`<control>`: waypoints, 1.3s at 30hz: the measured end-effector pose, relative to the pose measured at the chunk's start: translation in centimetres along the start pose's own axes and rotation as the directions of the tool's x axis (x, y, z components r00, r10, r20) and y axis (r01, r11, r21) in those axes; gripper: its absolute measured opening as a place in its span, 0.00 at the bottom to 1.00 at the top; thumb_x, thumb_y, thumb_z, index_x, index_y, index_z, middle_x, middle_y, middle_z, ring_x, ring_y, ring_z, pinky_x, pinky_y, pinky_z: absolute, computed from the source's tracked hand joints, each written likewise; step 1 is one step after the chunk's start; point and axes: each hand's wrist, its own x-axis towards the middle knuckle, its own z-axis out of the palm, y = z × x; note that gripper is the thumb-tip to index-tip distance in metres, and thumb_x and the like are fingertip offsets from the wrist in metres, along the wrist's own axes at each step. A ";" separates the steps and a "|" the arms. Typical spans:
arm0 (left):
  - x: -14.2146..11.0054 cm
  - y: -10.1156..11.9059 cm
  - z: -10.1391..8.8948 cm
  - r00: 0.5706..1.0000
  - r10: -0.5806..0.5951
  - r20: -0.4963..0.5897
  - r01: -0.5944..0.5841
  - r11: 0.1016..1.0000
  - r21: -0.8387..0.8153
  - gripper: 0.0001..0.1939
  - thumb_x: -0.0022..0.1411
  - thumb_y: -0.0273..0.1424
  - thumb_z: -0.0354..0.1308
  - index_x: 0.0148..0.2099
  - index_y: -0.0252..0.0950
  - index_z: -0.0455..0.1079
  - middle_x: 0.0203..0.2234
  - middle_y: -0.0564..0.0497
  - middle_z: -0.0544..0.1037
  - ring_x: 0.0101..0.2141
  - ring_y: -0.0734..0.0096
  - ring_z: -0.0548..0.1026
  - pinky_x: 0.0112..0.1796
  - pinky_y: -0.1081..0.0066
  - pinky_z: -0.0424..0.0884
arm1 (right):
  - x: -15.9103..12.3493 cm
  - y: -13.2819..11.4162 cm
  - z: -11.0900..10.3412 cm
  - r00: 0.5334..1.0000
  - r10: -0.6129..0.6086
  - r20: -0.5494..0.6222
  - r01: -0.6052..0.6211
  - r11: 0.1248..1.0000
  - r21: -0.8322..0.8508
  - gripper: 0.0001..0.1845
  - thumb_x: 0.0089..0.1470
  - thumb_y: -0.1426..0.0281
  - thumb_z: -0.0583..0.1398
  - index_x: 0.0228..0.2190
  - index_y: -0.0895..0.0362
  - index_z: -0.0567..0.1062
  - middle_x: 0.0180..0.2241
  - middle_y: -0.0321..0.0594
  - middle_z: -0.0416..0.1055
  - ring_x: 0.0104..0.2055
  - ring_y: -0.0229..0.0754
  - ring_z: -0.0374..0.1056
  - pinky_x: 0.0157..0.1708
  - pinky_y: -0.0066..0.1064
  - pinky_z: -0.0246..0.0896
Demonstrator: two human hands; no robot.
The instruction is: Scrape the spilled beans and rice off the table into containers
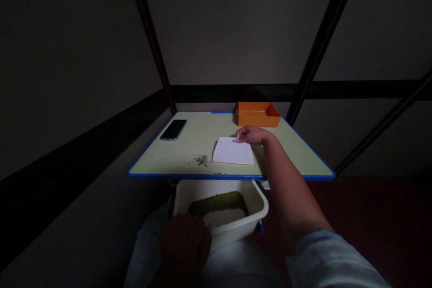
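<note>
Grains (pixel 201 160) lie on the table (pixel 290 153) just left of the white card (pixel 232 151), nearer my right hand (pixel 249 135), which pinches the card's far edge; my left hand (pixel 185 239) grips the tub (pixel 263 207) by its near rim, below.

There's a lane up the tabletop (pixel 209 127), left of centre, between the phone (pixel 173 129) and the white card (pixel 232 153), with loose grains (pixel 201 160) dotting its lower end. Up towards the table's far right corner, the orange box (pixel 254 120) blocks the way, just beyond the right hand (pixel 249 135). The right forearm (pixel 293 189) bars the route from centre to lower right; past it, room along the table's right side. Lower centre, the basin (pixel 236 229) has space above it, but the left hand (pixel 185 238) covers its lower-left rim and the table's blue edge (pixel 232 177) cuts across its back.
</note>
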 end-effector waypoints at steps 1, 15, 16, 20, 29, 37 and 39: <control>0.0 0.0 0.0 1.000 -0.005 -0.006 0.005 1.000 -0.004 0.11 0.54 0.27 0.48 0.21 0.37 0.60 0.15 0.54 0.64 0.22 0.72 0.61 0.27 0.68 0.57 | 0.1 0.1 0.0 1.000 -0.003 0.003 0.003 1.000 -0.010 0.18 0.31 0.61 0.65 0.20 0.60 0.67 0.16 0.29 0.59 0.20 0.30 0.53 0.23 0.25 0.46; -0.2 -0.2 0.3 1.000 0.008 -0.026 -0.009 1.000 -0.016 0.09 0.54 0.27 0.49 0.22 0.37 0.60 0.15 0.54 0.64 0.22 0.72 0.61 0.27 0.69 0.56 | 0.5 -0.9 1.4 0.998 0.035 -0.046 -0.042 0.986 -0.160 0.14 0.34 0.62 0.63 0.19 0.59 0.67 0.15 0.29 0.58 0.19 0.30 0.51 0.22 0.26 0.45; -0.2 -0.2 0.3 1.000 0.008 -0.026 -0.009 1.000 -0.015 0.09 0.54 0.26 0.49 0.21 0.37 0.59 0.15 0.54 0.63 0.22 0.72 0.61 0.27 0.68 0.56 | 0.5 -0.9 1.5 0.999 0.029 -0.041 -0.035 0.988 -0.153 0.14 0.34 0.63 0.63 0.20 0.59 0.68 0.15 0.29 0.58 0.19 0.30 0.52 0.22 0.26 0.45; -0.3 -0.2 0.4 1.000 0.000 -0.019 -0.001 1.000 -0.016 0.09 0.53 0.26 0.50 0.22 0.37 0.59 0.15 0.54 0.64 0.22 0.72 0.61 0.27 0.68 0.56 | 0.5 -0.9 1.5 1.000 -0.011 -0.017 0.009 0.995 -0.098 0.15 0.34 0.61 0.64 0.22 0.60 0.69 0.16 0.29 0.60 0.19 0.30 0.53 0.22 0.26 0.45; -0.3 -0.1 0.2 1.000 -0.011 -0.010 0.011 1.000 -0.006 0.10 0.54 0.27 0.48 0.22 0.38 0.60 0.15 0.54 0.64 0.22 0.72 0.62 0.28 0.68 0.57 | 0.2 -1.0 1.1 1.000 -0.010 -0.008 0.010 0.999 -0.040 0.18 0.32 0.60 0.65 0.22 0.61 0.68 0.16 0.28 0.59 0.18 0.29 0.51 0.20 0.25 0.41; -0.2 0.2 0.1 0.998 -0.054 -0.013 0.054 0.999 -0.010 0.11 0.54 0.27 0.48 0.21 0.37 0.61 0.15 0.54 0.64 0.22 0.73 0.62 0.29 0.69 0.58 | 0.5 -0.6 1.2 1.000 -0.014 0.021 0.015 0.999 -0.034 0.16 0.33 0.62 0.65 0.22 0.61 0.69 0.17 0.29 0.61 0.20 0.30 0.53 0.23 0.26 0.45; -0.3 0.2 0.1 0.998 -0.056 -0.018 0.056 0.998 -0.012 0.09 0.54 0.27 0.49 0.22 0.37 0.61 0.15 0.54 0.65 0.22 0.73 0.63 0.30 0.69 0.59 | 0.6 -0.5 1.3 0.999 -0.010 0.038 0.012 0.999 -0.045 0.16 0.33 0.62 0.65 0.21 0.61 0.69 0.17 0.29 0.61 0.21 0.30 0.54 0.24 0.26 0.46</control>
